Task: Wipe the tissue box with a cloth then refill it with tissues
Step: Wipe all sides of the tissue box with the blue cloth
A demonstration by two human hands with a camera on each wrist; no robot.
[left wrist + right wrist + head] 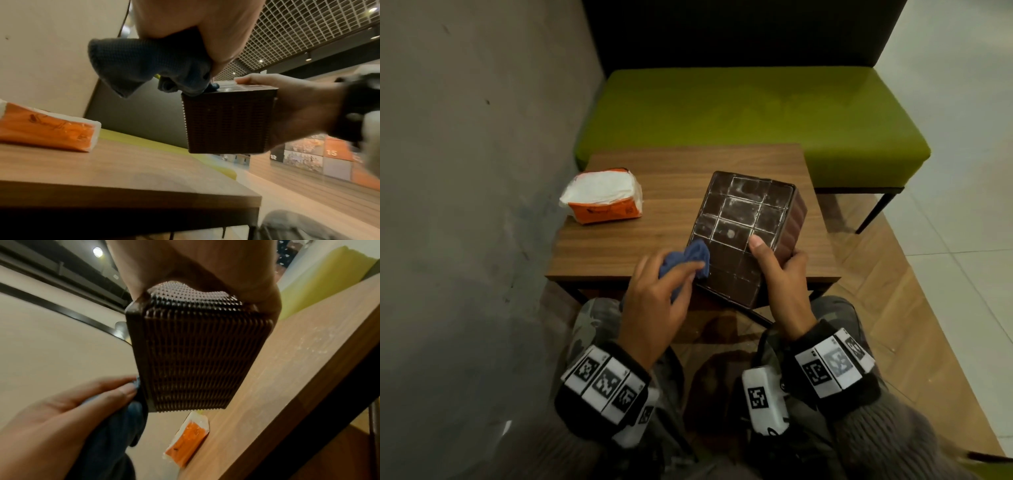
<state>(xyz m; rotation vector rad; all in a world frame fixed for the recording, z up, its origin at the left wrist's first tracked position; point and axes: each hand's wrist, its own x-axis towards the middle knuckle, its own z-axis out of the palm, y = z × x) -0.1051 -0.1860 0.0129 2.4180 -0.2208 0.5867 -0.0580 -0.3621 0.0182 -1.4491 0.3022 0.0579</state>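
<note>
counter (pixel 654 219) bears pack (pixel 602 196) left of box, ready for refill | box (pixel 743 233) raised over counter's near edge, dusty face up | right hand (pixel 784 284) clamps box steady | left hand (pixel 657 301) bunches cloth (pixel 688 260) on box's left edge

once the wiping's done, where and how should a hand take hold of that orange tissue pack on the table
Grip the orange plastic tissue pack across its short width, by the two long sides, coming down from above. It lies flat on the wooden table near the far left corner with open space around it. It looks soft, so a light squeeze should do. The left hand is nearer.
</note>
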